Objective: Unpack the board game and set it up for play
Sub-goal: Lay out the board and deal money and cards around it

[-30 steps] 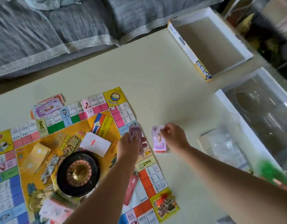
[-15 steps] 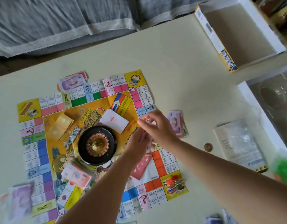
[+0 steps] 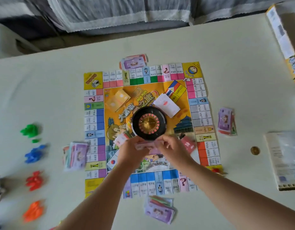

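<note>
My left hand (image 3: pixel 131 152) and right hand (image 3: pixel 174 151) both pinch pink notes (image 3: pixel 142 146). I see one roulette wheel (image 3: pixel 149 123) just beyond, four money stacks (image 3: pixel 225 122) around, and four coloured token piles (image 3: pixel 29 130) leftward.

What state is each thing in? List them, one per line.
Board: unfolded, lying flat.
Wheel: upright on board's centre.
Left hand: grips notes.
Right hand: pinches same notes.
Money piles: four, one off each board edge.
Tokens: sorted by colour, left of board.
Coin: flat, right of board.
</note>
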